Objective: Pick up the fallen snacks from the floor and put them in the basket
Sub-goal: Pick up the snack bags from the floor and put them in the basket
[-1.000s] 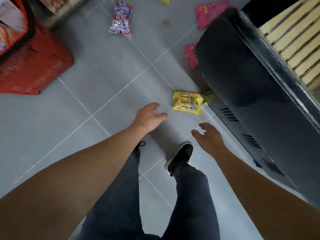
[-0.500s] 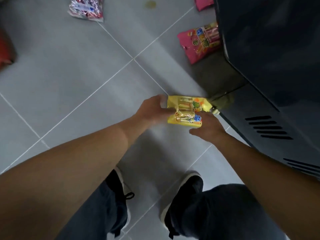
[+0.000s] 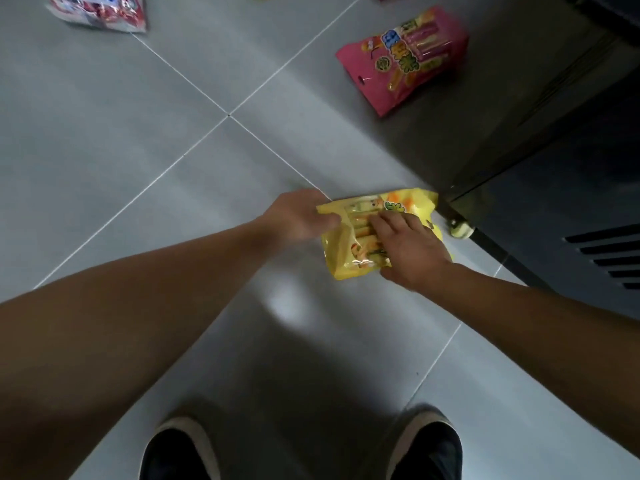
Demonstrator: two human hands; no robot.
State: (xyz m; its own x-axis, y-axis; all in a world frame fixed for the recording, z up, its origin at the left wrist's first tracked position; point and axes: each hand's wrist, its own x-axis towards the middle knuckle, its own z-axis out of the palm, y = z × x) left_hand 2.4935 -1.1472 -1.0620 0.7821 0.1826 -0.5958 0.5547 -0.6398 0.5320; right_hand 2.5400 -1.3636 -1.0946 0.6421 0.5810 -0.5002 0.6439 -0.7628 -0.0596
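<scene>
Both hands hold the yellow snack bag (image 3: 353, 244) over the gray floor (image 3: 104, 133). The left hand (image 3: 299, 216) pinches its left edge. The right hand (image 3: 408, 251) lies flat on top, fingers gripping it. A pink snack bag (image 3: 405, 60) lies farther off by the black cabinet (image 3: 554, 168). A red and white bag (image 3: 100, 12) lies far left.

Both bare forearms reached forward and met at centre frame. The left hand (image 3: 298, 216) curled closed around the packet's (image 3: 349, 247) left edge, while the right hand (image 3: 408, 251) lay fingers-spread, pressing on its top.
</scene>
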